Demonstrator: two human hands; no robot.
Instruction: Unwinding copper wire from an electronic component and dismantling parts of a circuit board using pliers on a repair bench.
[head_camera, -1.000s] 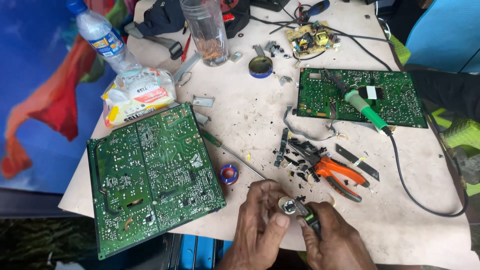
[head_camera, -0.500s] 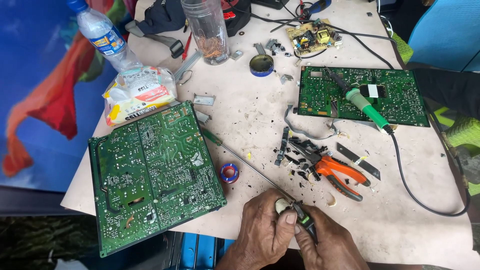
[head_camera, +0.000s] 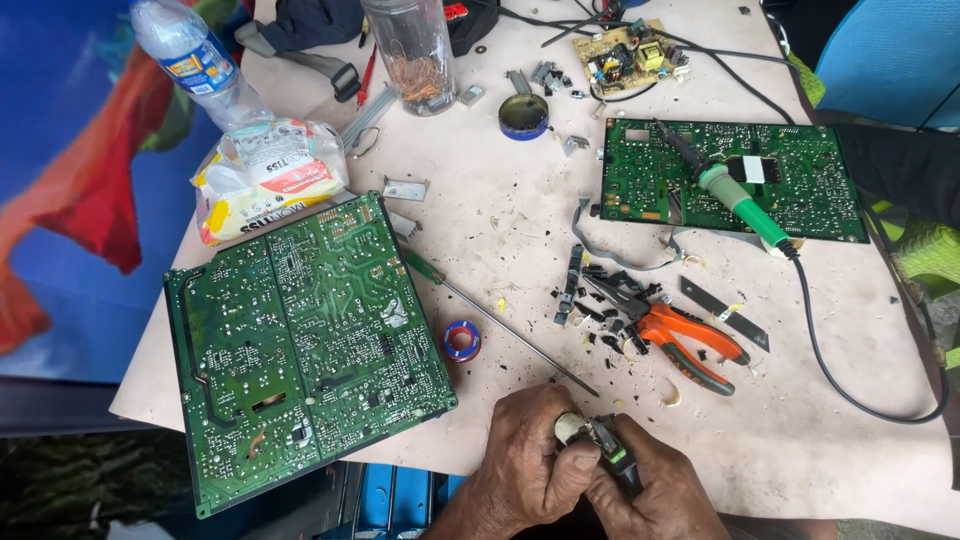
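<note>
Two hands work a small part at the counter's near edge.
The left hand pinches a small round pale component; the right hand grips a green-handled tool against it. Beyond lie a long screwdriver, orange pliers, then a soldering iron near the far right corner.

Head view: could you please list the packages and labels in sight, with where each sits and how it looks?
Crumpled plastic packet: far left of table, above the large green circuit board; white, yellow and red.
Plastic water bottle: far left corner, lying tilted; clear, with a blue and white label.
Small round tin: top centre; blue, open.
No screens or signs.
</note>
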